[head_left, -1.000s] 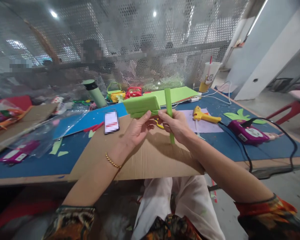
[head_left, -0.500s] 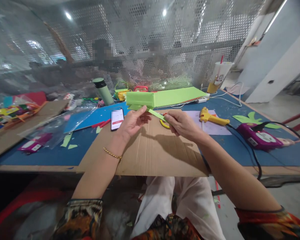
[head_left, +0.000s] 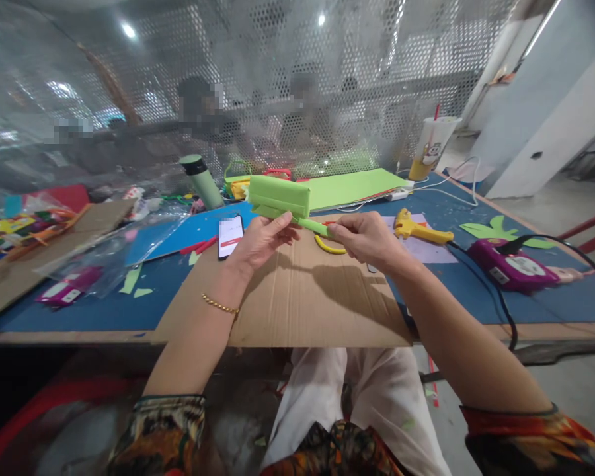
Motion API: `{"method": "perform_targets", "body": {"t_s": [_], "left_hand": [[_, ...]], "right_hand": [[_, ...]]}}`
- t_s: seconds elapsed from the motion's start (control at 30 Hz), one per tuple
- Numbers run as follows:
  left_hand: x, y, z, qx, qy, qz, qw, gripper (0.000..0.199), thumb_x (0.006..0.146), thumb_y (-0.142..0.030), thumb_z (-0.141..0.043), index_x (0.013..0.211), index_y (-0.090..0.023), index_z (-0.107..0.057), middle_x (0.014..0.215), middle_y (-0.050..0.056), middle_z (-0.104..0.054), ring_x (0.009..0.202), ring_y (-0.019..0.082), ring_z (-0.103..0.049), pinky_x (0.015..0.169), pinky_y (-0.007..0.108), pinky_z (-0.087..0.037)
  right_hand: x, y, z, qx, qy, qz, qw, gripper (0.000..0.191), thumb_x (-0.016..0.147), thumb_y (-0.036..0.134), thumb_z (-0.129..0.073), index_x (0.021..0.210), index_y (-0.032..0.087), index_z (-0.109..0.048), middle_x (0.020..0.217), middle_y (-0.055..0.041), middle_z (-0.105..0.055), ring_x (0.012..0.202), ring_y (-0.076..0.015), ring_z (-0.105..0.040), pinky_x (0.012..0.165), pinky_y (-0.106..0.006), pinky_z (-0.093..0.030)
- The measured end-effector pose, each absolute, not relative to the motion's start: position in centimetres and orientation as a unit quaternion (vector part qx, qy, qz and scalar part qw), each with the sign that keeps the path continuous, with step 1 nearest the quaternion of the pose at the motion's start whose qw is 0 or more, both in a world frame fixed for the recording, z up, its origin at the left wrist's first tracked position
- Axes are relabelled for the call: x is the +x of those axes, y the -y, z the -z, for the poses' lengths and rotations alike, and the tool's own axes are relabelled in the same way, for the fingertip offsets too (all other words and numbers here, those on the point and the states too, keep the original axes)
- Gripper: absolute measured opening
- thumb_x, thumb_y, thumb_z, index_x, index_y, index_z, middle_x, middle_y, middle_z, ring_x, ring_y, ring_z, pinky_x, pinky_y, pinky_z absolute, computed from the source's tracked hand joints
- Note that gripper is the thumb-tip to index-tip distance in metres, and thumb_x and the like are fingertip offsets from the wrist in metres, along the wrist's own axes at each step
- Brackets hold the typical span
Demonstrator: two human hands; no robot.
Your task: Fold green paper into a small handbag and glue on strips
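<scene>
My left hand (head_left: pixel 270 239) is closed on the lower edge of a folded green paper piece (head_left: pixel 280 195), raised above the cardboard. From that piece a narrow green paper strip (head_left: pixel 313 227) reaches toward the right. My right hand (head_left: pixel 364 239) pinches the strip's free end between thumb and fingers. Beneath the hands lies a sheet of brown cardboard (head_left: pixel 297 304). Behind the strip, scissors with a yellow handle (head_left: pixel 330 248) rest on the cardboard, partly hidden by my right hand.
A yellow glue gun (head_left: pixel 421 229) lies right, near a purple power box (head_left: pixel 506 266) with black cables. A phone (head_left: pixel 229 236), green bottle (head_left: pixel 201 180) and blue sheet (head_left: pixel 166 233) are left. Behind are green paper sheets (head_left: pixel 357 188) and a drink cup (head_left: pixel 432 147).
The folded green paper has tilted a little, its front now facing me more. My right hand has shifted slightly right and turned, showing more of the yellow scissor handle.
</scene>
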State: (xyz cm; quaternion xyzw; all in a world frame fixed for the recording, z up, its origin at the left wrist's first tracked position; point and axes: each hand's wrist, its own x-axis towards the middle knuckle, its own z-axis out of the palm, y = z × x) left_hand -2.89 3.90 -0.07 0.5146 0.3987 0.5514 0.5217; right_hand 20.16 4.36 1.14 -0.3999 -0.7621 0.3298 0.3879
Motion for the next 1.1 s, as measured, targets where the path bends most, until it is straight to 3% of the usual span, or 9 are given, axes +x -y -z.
{"method": "perform_targets", "body": {"t_s": [0.3,0.43,0.57,0.67,0.73,0.87,1.0,1.1], "left_hand": [[-2.4,-3.6,-0.1,0.512,-0.362,-0.563,0.539,0.047,0.058,-0.051,-0.101,0.082,-0.018,-0.077,0.076,0.003,-0.076,0.067,0.017,-0.071,0.064,0.03,-0.052],[-2.0,-3.7,0.0,0.498,-0.367,-0.573,0.538,0.04,0.061,-0.044,-0.099,0.081,-0.017,-0.077,0.074,0.002,-0.076,0.062,0.015,-0.069,0.061,0.029,-0.052],[-2.1,-4.0,0.0,0.473,-0.388,-0.589,0.528,0.032,0.065,-0.04,-0.093,0.076,-0.016,-0.074,0.074,0.003,-0.076,0.061,0.013,-0.068,0.059,0.027,-0.051],[-1.9,-3.9,0.1,0.479,-0.407,-0.58,0.518,0.029,0.068,-0.037,-0.089,0.078,-0.015,-0.074,0.075,0.003,-0.076,0.061,0.013,-0.068,0.059,0.026,-0.05],[-1.4,-3.6,0.3,0.494,-0.417,-0.56,0.519,0.031,0.068,-0.038,-0.09,0.08,-0.014,-0.075,0.075,0.005,-0.076,0.061,0.013,-0.068,0.06,0.027,-0.049],[-0.3,-2.9,0.6,0.528,-0.42,-0.521,0.524,0.033,0.067,-0.035,-0.09,0.086,-0.013,-0.075,0.071,0.003,-0.073,0.059,0.014,-0.066,0.06,0.028,-0.048],[0.2,-2.6,0.7,0.536,-0.419,-0.505,0.532,0.027,0.068,-0.027,-0.084,0.088,-0.013,-0.072,0.076,0.003,-0.073,0.06,0.014,-0.067,0.06,0.029,-0.048],[0.1,-2.8,0.8,0.508,-0.409,-0.522,0.549,0.027,0.064,-0.021,-0.078,0.088,-0.015,-0.067,0.079,0.002,-0.074,0.061,0.015,-0.069,0.062,0.03,-0.049]], "right_hand": [[19.9,-4.2,-1.2,-0.401,0.747,-0.347,0.402,0.041,0.091,0.025,-0.058,0.052,0.021,-0.047,0.04,0.0083,-0.032,0.039,-0.0054,-0.03,0.043,-0.025,-0.019],[20.1,-4.3,-0.9,-0.387,0.751,-0.362,0.394,0.041,0.093,0.029,-0.058,0.054,0.021,-0.049,0.04,0.0079,-0.037,0.036,-0.0056,-0.033,0.041,-0.024,-0.02],[20.6,-4.3,-1.1,-0.296,0.766,-0.425,0.38,0.047,0.092,0.052,-0.066,0.061,0.021,-0.054,0.048,0.0042,-0.051,0.04,-0.0065,-0.04,0.043,-0.024,-0.027],[20.5,-4.4,-1.4,-0.266,0.717,-0.45,0.461,0.057,0.08,0.073,-0.074,0.069,0.02,-0.058,0.053,0.0066,-0.045,0.047,-0.0062,-0.035,0.045,-0.024,-0.025],[20.1,-4.5,-1.2,-0.3,0.669,-0.45,0.51,0.062,0.066,0.077,-0.084,0.08,0.02,-0.063,0.057,0.0077,-0.043,0.051,-0.007,-0.034,0.047,-0.024,-0.025],[18.9,-5.0,-0.3,-0.359,0.62,-0.462,0.522,0.069,0.046,0.066,-0.095,0.088,0.02,-0.065,0.061,0.0065,-0.05,0.057,-0.0103,-0.044,0.052,-0.025,-0.032],[18.3,-5.3,0.3,-0.37,0.623,-0.43,0.539,0.041,0.062,0.054,-0.081,0.065,0.02,-0.058,0.06,0.0049,-0.047,0.059,-0.0094,-0.04,0.054,-0.025,-0.03],[18.3,-5.3,0.1,-0.385,0.609,-0.424,0.548,0.034,0.066,0.047,-0.072,0.059,0.021,-0.053,0.057,0.0054,-0.043,0.058,-0.0087,-0.038,0.054,-0.025,-0.029]]}}
